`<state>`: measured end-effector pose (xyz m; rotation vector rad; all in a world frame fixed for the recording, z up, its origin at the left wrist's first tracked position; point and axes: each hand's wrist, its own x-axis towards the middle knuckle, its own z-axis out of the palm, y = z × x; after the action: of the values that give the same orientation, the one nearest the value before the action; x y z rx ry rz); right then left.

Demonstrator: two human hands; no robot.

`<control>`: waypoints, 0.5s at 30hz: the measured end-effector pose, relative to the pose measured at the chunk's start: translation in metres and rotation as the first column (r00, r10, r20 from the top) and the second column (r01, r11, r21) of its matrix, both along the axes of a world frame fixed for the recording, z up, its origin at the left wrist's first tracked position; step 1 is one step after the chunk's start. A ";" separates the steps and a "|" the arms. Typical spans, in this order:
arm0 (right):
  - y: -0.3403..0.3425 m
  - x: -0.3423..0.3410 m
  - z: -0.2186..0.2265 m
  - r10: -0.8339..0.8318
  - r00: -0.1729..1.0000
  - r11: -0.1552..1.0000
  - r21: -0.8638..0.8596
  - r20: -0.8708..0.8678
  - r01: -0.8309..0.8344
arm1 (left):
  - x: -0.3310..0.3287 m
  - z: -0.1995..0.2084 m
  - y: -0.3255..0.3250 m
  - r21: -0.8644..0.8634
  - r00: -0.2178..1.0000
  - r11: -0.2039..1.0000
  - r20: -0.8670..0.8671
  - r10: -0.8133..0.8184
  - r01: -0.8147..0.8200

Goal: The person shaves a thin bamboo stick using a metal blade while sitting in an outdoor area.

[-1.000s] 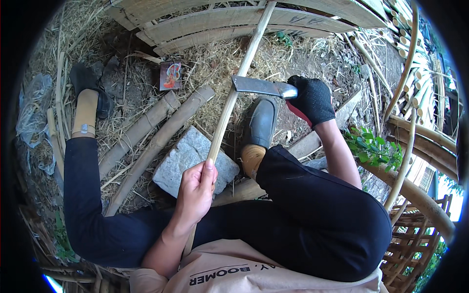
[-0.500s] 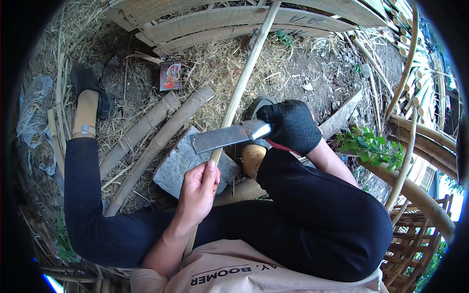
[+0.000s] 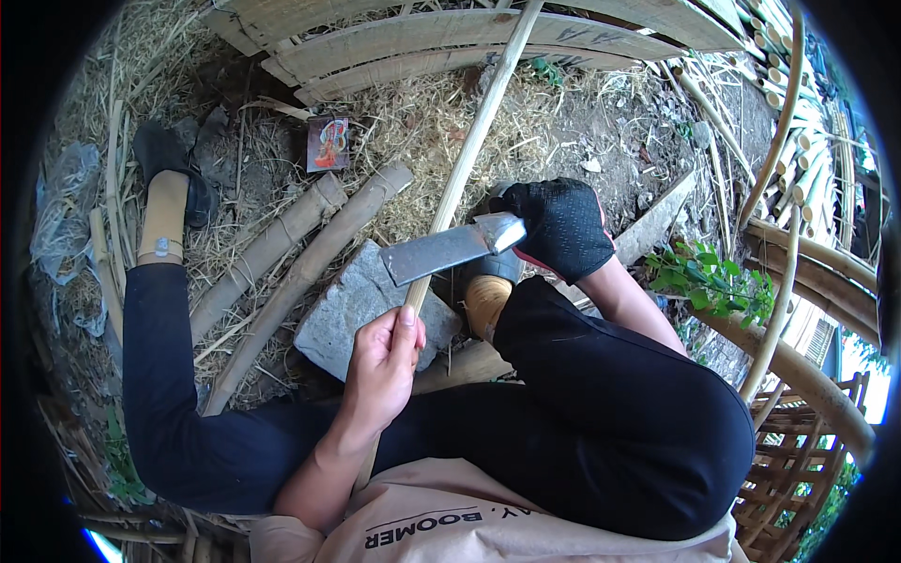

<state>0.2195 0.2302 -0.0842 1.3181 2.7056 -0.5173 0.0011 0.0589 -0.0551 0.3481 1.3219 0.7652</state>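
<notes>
My left hand (image 3: 383, 361), bare, is closed round a long pale bamboo strip (image 3: 469, 150). The strip runs from my lap up past the slatted wood at the top. In a black textured glove with red trim, my right hand (image 3: 561, 228) is closed on a machete-like knife (image 3: 441, 253) with a broad, blunt-ended grey blade. Its handle is hidden in the glove. The blade lies across the strip just beyond my left hand; whether it touches the wood I cannot tell. Below them sits a grey stone block (image 3: 352, 305).
Two bamboo poles (image 3: 314, 272) lie left of the stone. A slatted wooden panel (image 3: 450, 42) stands ahead. A small red packet (image 3: 328, 144) and a clear plastic bag (image 3: 68, 211) lie on the straw. Cut bamboo (image 3: 809, 164), a leafy plant (image 3: 718, 281) and a woven basket (image 3: 793, 469) are at right.
The knife and my gloved right hand have shifted slightly: the blade has moved a little to the right across the strip. My left hand has stayed in nearly the same place.
</notes>
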 end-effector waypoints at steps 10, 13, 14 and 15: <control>0.041 0.034 -0.010 -0.264 0.964 0.964 0.045 0.037 0.262 | -0.001 0.002 0.000 0.002 1.000 1.000 0.020 0.011 -0.011; 0.041 0.037 -0.011 -0.264 0.964 0.964 0.039 0.019 0.264 | -0.001 0.003 0.001 -0.008 0.999 1.000 0.036 0.017 -0.016; 0.039 0.037 -0.010 -0.261 0.965 0.965 0.032 -0.003 0.261 | -0.001 0.003 0.001 -0.010 0.999 1.000 0.042 0.019 -0.018; 0.036 0.038 -0.008 -0.258 0.966 0.966 0.026 -0.026 0.259 | -0.001 0.004 0.002 -0.011 0.999 1.000 0.047 0.021 -0.020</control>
<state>0.2571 0.2666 -0.0927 1.6953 2.5802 -0.5179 0.0004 0.0607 -0.0512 0.3065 1.2867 0.7789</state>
